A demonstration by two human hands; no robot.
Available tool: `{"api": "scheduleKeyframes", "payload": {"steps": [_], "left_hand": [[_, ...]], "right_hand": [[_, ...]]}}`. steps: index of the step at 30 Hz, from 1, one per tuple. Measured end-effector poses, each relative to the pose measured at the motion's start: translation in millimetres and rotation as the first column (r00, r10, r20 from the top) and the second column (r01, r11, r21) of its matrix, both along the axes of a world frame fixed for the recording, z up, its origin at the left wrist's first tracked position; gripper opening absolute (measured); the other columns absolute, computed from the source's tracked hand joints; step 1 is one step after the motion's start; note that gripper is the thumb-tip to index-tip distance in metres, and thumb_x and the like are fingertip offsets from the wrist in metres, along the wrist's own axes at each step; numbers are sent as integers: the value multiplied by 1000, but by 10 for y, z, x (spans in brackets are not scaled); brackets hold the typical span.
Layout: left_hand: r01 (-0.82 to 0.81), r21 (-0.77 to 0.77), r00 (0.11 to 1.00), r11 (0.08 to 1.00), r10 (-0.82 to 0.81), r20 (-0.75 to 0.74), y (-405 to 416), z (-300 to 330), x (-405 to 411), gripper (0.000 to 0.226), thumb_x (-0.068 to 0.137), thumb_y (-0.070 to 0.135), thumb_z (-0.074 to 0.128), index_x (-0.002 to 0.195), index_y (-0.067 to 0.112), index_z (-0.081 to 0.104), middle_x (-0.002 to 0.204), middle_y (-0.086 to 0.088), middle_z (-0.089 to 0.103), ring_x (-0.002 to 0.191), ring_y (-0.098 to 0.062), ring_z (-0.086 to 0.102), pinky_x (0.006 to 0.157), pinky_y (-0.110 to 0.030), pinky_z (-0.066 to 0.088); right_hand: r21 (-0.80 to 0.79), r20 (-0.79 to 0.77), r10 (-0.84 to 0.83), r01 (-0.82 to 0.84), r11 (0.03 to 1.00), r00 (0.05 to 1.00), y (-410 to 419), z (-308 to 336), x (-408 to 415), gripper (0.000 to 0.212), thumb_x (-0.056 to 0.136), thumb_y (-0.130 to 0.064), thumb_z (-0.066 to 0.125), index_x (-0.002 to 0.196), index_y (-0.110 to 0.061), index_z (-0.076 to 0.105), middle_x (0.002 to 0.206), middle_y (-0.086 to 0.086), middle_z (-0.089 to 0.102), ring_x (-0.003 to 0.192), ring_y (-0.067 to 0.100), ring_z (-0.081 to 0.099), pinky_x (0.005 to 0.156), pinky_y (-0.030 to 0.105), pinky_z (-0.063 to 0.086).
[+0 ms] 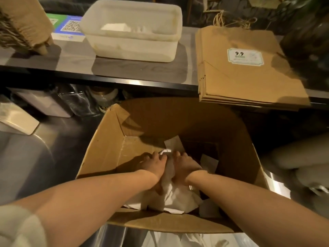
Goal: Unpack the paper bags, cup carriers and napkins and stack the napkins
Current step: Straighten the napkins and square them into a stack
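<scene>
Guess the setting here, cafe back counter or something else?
Probably a cafe or takeaway shop's service counter. A stack of flat kraft paper bags with a 9.9 price sticker lies on the shelf, QR code signs stand beside a plastic tub, and both hands reach into a cardboard box of napkins.

Both arms reach forward and down, hands close together.
The left hand (153,168) and right hand (185,166) sit side by side, palms turned inward, fingers curled and pressing from both sides on the white napkins (169,189) between them; forearms bare.
</scene>
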State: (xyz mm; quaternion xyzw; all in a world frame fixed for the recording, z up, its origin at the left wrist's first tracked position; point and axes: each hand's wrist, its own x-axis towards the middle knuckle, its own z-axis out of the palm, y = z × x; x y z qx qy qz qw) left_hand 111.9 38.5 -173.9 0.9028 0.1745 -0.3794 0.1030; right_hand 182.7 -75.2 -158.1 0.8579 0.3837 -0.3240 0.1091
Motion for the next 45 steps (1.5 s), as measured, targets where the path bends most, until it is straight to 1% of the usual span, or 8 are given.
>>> {"api": "scheduleKeyframes", "payload": {"steps": [3, 5, 11, 15, 22, 30, 38, 45], "left_hand": [[-62, -88, 995, 994, 68, 68, 19, 54, 16, 78, 91, 25, 75, 154, 19, 29, 156, -12, 39, 138, -38, 44, 110, -46, 42], [-24, -78, 991, 997, 34, 129, 19, 181, 24, 61, 99, 18, 64, 153, 19, 36, 153, -11, 45, 134, -34, 49, 107, -41, 46], [93, -116, 949, 989, -52, 312, 101, 1141, -81, 69, 84, 27, 75, 145, 21, 43, 131, -2, 62, 113, -23, 63, 89, -39, 59], [149, -96, 889, 984, -91, 449, 10, 1825, -333, 61, 78, 36, 82, 128, 30, 48, 97, 14, 59, 84, -8, 62, 75, -32, 61], [208, -17, 806, 978, -162, 570, -386, 2486, -1120, 54, 77, 50, 80, 117, 40, 44, 94, 17, 58, 80, -6, 61, 72, -32, 61], [193, -121, 794, 974, -82, 603, -948, 2110, -2062, 28, 96, 49, 58, 119, 43, 44, 109, 17, 56, 91, -7, 60, 73, -22, 48], [182, -117, 898, 976, -117, 423, -1014, 1224, -2294, 52, 93, 55, 62, 135, 38, 35, 132, 13, 47, 125, -16, 50, 97, -39, 51], [223, -6, 965, 975, -220, 143, -833, 958, -2183, 111, 78, 52, 77, 163, 34, 7, 162, 3, 25, 148, -30, 28, 115, -58, 35]], "right_hand": [[60, 18, 25, -26, 998, 1000, -24, 59, 73, 37, 96, -30, 62, 128, -14, 56, 108, 4, 66, 92, 22, 67, 68, 30, 55], [68, 10, -30, 29, 997, 1000, -43, 141, 99, 24, 95, -26, 60, 118, -19, 61, 95, -3, 63, 80, 16, 62, 68, 28, 55], [249, -90, -255, 270, 930, 963, -156, 975, 115, 50, 85, -31, 73, 132, -24, 58, 99, -4, 62, 80, 13, 63, 66, 28, 56], [389, -86, -233, 248, 887, 969, -357, 1689, -97, 28, 82, -28, 78, 107, -28, 64, 95, -7, 68, 83, 11, 65, 73, 30, 60], [501, -24, -207, 191, 844, 978, -890, 2341, -857, 42, 83, -34, 78, 120, -39, 58, 103, -15, 66, 93, 9, 64, 79, 29, 58], [463, 248, 43, -157, 872, 968, -1467, 2173, -1748, 38, 88, -42, 68, 122, -40, 50, 115, -13, 60, 103, 14, 55, 92, 38, 50], [353, 164, 145, -195, 915, 976, -1578, 1232, -1958, 62, 93, -34, 67, 146, -37, 34, 147, -6, 45, 127, 21, 41, 103, 42, 39], [159, 132, 159, -180, 971, 978, -1645, 929, -1851, 93, 83, -54, 76, 152, -29, 20, 159, 3, 26, 143, 31, 26, 111, 55, 39]]}}
